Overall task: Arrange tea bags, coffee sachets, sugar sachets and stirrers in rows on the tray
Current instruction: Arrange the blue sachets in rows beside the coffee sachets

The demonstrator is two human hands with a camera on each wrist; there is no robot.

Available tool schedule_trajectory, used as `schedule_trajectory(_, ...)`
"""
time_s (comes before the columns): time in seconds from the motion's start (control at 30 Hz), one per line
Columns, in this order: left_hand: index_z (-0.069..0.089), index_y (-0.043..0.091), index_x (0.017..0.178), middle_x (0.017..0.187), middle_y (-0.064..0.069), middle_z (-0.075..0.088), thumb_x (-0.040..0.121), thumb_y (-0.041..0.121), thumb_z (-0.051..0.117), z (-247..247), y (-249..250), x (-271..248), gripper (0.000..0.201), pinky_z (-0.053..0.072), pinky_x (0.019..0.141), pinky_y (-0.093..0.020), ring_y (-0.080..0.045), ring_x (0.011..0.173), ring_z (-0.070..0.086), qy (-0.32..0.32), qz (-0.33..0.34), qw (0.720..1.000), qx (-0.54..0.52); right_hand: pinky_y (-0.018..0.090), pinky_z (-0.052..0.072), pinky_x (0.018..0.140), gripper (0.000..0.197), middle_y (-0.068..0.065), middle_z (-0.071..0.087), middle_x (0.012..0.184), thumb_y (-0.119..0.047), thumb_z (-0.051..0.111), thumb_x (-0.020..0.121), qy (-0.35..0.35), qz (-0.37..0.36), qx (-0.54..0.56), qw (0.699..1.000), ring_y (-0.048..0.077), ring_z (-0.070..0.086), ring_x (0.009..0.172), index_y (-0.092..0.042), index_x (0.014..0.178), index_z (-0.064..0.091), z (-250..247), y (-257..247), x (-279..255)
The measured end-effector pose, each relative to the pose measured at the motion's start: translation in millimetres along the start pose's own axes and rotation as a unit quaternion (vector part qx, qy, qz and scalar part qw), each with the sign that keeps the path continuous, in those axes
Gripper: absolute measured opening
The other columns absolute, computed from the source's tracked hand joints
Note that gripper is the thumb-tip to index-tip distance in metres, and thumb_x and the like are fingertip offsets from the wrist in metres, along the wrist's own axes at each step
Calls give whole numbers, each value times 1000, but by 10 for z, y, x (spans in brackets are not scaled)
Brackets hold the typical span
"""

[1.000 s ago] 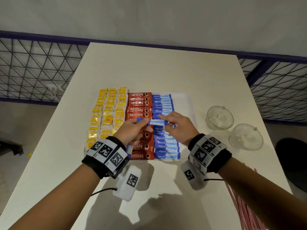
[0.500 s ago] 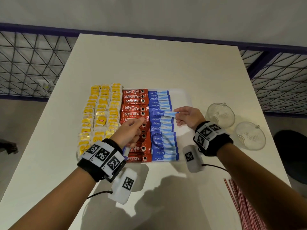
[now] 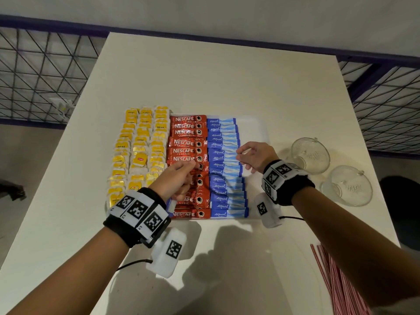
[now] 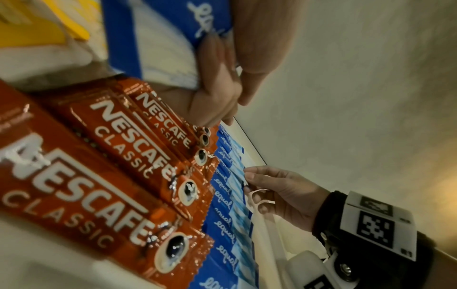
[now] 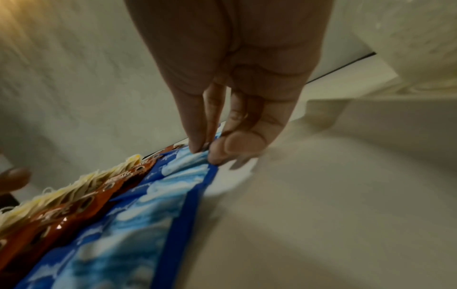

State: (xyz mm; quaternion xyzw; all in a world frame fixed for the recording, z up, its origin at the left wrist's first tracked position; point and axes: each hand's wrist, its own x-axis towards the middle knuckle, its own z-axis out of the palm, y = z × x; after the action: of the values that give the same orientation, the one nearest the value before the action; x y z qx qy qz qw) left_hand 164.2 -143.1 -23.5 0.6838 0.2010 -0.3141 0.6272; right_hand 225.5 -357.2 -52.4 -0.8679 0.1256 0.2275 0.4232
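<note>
A staged recording space is suggested rather than a home or café: a plain white tabletop (image 3: pixel 227 83) is set against a bare white wall (image 3: pixel 227 12), flanked by dark wire-mesh railings (image 3: pixel 41 76).

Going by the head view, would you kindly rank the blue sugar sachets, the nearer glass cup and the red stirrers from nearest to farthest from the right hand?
From the right hand:
1. Blue sugar sachets, at its fingertips.
2. Nearer glass cup, just to its right.
3. Red stirrers, bottom right at the table edge.
</note>
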Motion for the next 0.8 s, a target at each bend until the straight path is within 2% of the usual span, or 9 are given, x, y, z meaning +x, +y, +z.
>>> schedule_trajectory(0.13, 57, 18, 101, 52, 4, 31, 99, 34, 39, 20, 15, -11, 23, 23, 32, -14, -5, 32, 26, -2, 0, 1000, 2, 27, 47, 56, 18, 0, 57, 66, -24, 68, 82, 8, -7, -43, 999, 21, 55, 64, -14, 94, 61, 14, -15, 24)
schedule_trajectory(0.3, 56, 18, 101, 53, 4, 28, 100, 34, 36, 22, 80, -40, 26, 24, 33, -16, -5, 34, 25, 15, 34, 999, -6, 20, 37, 52, 25, -1, 54, 70, -32, 69, 81, 29, -41, -62, 997, 18, 53, 68, -15, 95, 58, -13, -105, -109)
schedule_trajectory(0.37, 55, 16, 97, 56, 3, 28, 99, 35, 39, 29, 108, -43, 25, 28, 35, -17, -6, 38, 27, 38, 47, 998, -29, 20, 41, 54, 26, 1, 57, 76, -39, 68, 80, -14, -63, -40, 997, 15, 52, 64, -20, 93, 56, 12, -215, -310)
schedule_trajectory(0.47, 53, 14, 94, 60, 2, 29, 97, 37, 43, 71, 171, -82, 25, 33, 40, -19, -8, 43, 29, 73, 52, 993, -76, 29, 52, 64, 34, 2, 65, 83, -48, 65, 78, -149, -55, 5, 987, 14, 58, 63, -22, 99, 55, 185, -403, -678)
schedule_trajectory(0.57, 49, 13, 93, 67, 0, 33, 97, 34, 43, 132, 235, -152, 22, 35, 51, -23, -10, 52, 32, 100, 54, 986, -121, 35, 51, 73, 37, 12, 67, 90, -39, 68, 78, -244, -17, 51, 968, 20, 58, 70, -20, 104, 50, 428, -486, -895)
schedule_trajectory(0.63, 47, 15, 88, 68, 0, 34, 98, 33, 42, 165, 263, -190, 21, 34, 52, -24, -10, 54, 32, 109, 59, 981, -146, 37, 48, 77, 36, 17, 63, 87, -29, 70, 79, -262, -9, 94, 960, 22, 55, 69, -15, 105, 49, 543, -509, -976)
schedule_trajectory(0.67, 47, 16, 87, 69, 0, 35, 98, 33, 42, 178, 268, -207, 21, 34, 53, -24, -10, 55, 33, 114, 60, 979, -155, 35, 48, 75, 33, 17, 62, 87, -25, 70, 80, -260, -13, 107, 959, 21, 54, 67, -13, 103, 49, 572, -522, -1012)
schedule_trajectory(0.73, 47, 20, 87, 72, 0, 37, 98, 33, 42, 199, 274, -246, 18, 35, 57, -24, -10, 60, 36, 120, 61, 976, -173, 24, 48, 65, 21, 15, 61, 86, -21, 68, 82, -246, -20, 122, 961, 15, 55, 59, -11, 91, 51, 599, -549, -1061)
schedule_trajectory(0.8, 45, 21, 87, 74, 0, 36, 98, 30, 43, 213, 278, -296, 14, 34, 60, -24, -10, 62, 35, 111, 65, 972, -195, 18, 49, 56, 15, 10, 60, 78, -15, 63, 86, -247, -15, 139, 959, 9, 57, 48, -13, 80, 50, 602, -572, -1086)
